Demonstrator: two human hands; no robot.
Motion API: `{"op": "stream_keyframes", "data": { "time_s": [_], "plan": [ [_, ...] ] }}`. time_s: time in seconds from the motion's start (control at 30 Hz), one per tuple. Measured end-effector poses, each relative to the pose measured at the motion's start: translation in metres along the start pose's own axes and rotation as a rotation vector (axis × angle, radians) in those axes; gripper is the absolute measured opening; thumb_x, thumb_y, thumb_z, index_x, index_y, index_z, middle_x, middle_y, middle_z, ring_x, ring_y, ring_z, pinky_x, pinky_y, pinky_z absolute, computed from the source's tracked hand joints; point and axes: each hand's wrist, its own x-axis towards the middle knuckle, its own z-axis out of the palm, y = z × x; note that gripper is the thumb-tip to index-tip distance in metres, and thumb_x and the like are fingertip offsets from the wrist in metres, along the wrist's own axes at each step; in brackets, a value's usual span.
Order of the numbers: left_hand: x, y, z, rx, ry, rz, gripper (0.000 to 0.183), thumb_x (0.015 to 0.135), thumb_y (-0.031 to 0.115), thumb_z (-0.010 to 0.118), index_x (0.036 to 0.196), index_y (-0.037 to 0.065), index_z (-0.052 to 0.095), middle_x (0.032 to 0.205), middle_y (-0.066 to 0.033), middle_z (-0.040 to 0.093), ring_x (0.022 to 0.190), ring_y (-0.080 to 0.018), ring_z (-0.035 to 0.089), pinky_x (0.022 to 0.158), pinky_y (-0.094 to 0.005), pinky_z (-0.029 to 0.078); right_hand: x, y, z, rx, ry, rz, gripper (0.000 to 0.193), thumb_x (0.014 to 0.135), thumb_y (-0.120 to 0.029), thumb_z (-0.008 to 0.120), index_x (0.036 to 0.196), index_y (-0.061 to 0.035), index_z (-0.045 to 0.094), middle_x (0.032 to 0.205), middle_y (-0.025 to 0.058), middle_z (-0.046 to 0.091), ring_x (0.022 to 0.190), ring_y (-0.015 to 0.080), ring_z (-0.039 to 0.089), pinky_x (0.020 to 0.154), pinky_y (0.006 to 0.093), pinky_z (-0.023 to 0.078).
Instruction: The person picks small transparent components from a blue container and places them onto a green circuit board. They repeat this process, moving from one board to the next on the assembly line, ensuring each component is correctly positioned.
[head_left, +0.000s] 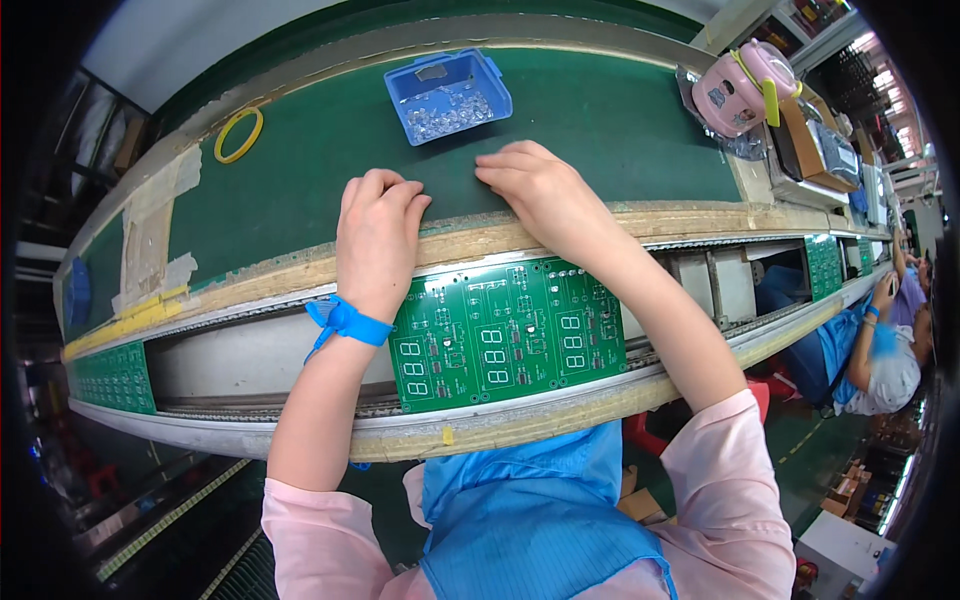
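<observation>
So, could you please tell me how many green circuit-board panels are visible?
4: a middle panel near centre, a left panel at far left, a right panel, and a far panel just beyond that. More may be hidden.

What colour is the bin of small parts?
The bin is blue; it shows in the head view, the only one.

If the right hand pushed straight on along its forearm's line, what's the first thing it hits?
Probably the blue bin, though how high the right hand sits is unclear.
</observation>
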Motion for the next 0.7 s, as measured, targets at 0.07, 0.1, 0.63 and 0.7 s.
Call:
{"op": "stream_keyframes", "data": {
  "time_s": [0.07, 0.1, 0.63, 0.7],
  "plan": [
    [-0.001, 0.000, 0.000, -0.025, -0.008, -0.002, 0.012, 0.083, 0.005, 0.069, 0.094, -0.001, 0.070, 0.093, -0.0115, 0.063, 0.091, -0.0303, 0.059, 0.081, -0.0393, 0.049, -0.015, 0.006, -0.012, 0.037, 0.011, 0.020, 0.017, 0.085, 0.000, 0.065, 0.100, 0.0018, 0.071, 0.107, 0.0117, 0.069, 0.101, 0.0298, 0.063, 0.086, 0.0377, 0.053],
    [-0.002, 0.000, 0.000, -0.041, -0.011, -0.004, 0.011, 0.084, 0.004, 0.069, 0.093, -0.001, 0.069, 0.092, -0.0115, 0.063, 0.091, -0.0301, 0.059, 0.080, -0.0389, 0.048, -0.022, 0.009, -0.017, 0.054, 0.014, 0.030, 0.015, 0.083, 0.002, 0.065, 0.098, 0.0015, 0.071, 0.102, 0.0110, 0.069, 0.097, 0.0292, 0.064, 0.083, 0.0375, 0.054],
    [-0.010, 0.036, -0.023, -0.596, -0.439, -0.208, 0.018, 0.083, -0.001, 0.073, 0.100, 0.001, 0.076, 0.093, -0.0079, 0.071, 0.085, -0.0144, 0.066, 0.075, -0.0248, 0.052, -0.034, 0.023, -0.025, 0.226, 0.066, 0.196, 0.013, 0.085, -0.005, 0.068, 0.097, -0.0008, 0.071, 0.091, 0.0101, 0.061, 0.093, 0.0276, 0.059, 0.081, 0.0374, 0.050],
    [-0.011, 0.040, -0.022, -0.590, -0.470, -0.196, 0.018, 0.083, -0.002, 0.072, 0.100, 0.001, 0.076, 0.094, -0.0082, 0.071, 0.086, -0.0146, 0.066, 0.075, -0.0247, 0.052, -0.035, 0.026, -0.025, 0.236, 0.080, 0.195, 0.012, 0.085, -0.006, 0.067, 0.095, -0.0008, 0.071, 0.090, 0.0101, 0.061, 0.093, 0.0279, 0.059, 0.082, 0.0377, 0.049]
  ]
}}
